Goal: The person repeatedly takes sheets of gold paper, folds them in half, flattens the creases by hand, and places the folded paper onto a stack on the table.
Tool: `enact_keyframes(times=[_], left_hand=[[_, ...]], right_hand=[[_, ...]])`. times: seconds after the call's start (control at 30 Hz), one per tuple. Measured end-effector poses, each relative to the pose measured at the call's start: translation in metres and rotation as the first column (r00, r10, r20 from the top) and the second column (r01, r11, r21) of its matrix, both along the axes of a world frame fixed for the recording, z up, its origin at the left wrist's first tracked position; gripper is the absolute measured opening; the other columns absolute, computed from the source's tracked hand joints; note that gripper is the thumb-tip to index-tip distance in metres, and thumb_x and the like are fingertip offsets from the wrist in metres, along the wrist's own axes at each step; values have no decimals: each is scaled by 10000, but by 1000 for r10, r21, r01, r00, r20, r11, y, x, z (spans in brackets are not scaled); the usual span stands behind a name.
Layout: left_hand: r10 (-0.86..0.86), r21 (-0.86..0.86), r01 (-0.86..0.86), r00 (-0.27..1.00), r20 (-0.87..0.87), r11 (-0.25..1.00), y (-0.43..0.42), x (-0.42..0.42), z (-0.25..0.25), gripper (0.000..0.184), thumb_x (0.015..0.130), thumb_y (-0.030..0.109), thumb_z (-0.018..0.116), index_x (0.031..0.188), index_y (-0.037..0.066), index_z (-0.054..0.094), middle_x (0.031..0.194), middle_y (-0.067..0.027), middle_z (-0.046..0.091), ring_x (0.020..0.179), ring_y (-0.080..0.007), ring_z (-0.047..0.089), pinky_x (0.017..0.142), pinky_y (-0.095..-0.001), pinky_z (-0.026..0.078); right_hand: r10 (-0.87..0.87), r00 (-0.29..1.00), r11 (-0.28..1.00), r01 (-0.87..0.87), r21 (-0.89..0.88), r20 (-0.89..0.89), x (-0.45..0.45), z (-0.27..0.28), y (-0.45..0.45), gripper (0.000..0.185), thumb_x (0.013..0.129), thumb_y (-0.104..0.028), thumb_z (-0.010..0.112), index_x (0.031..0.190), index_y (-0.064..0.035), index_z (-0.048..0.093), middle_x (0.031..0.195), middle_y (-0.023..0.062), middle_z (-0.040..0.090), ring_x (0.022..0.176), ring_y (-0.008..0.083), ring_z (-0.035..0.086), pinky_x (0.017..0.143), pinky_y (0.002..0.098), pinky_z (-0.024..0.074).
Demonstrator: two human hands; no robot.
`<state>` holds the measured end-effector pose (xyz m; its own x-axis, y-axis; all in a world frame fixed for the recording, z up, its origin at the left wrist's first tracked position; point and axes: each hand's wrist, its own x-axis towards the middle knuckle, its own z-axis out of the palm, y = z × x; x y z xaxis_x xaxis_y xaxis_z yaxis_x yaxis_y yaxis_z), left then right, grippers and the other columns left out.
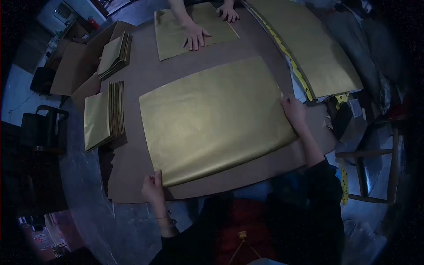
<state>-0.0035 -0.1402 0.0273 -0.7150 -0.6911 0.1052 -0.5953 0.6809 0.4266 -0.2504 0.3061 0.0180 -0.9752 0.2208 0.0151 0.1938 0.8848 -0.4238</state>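
Note:
A large sheet of gold paper [212, 115] lies before me on the brown cardboard work surface [132, 176], its near edge curling up in a soft roll. My left hand [153, 189] pinches the sheet's near left corner between thumb and fingers. At the right edge my right hand [293, 111] is closed on the paper, the fingertips partly hidden. Across the table, a co-worker's hand [194, 36] lies flat on another gold sheet [170, 28], and that person's other hand [228, 12] rests near its right edge.
Two stacks of folded gold paper, one nearer [98, 117] and one farther [111, 57], stand at the left beside an open cardboard box [75, 66]. A tall pile of gold sheets [309, 44] with yellow edging lies at the right. Chairs [42, 128] stand on both sides.

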Motion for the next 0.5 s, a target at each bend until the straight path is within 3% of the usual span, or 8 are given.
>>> enact_keyframes(times=[0.2,0.3,0.5], left_hand=[[-17,64,11,997,80,998,1,-1,8,376,837,412,664,770,44,617,690,-140,638,625,-308,628,574,-403,471],[-15,117,14,1000,8,993,6,-2,14,379,838,412,662,764,44,614,693,-141,636,629,-310,626,571,-407,465],[-10,23,9,998,62,1000,2,-1,6,381,838,409,661,765,38,614,683,-138,635,623,-308,624,571,-404,465]], right_hand=[[38,998,999,-36,36,-43,0,-6,5,325,883,-367,535,942,-52,592,869,212,649,858,411,618,742,505,474],[34,999,999,-33,36,-23,-2,-6,4,342,892,-382,519,943,-53,597,880,209,651,867,404,622,748,498,477],[-2,1000,1000,1,23,5,-1,1,1,345,881,-397,539,936,-63,607,904,211,653,886,423,614,758,510,484]])
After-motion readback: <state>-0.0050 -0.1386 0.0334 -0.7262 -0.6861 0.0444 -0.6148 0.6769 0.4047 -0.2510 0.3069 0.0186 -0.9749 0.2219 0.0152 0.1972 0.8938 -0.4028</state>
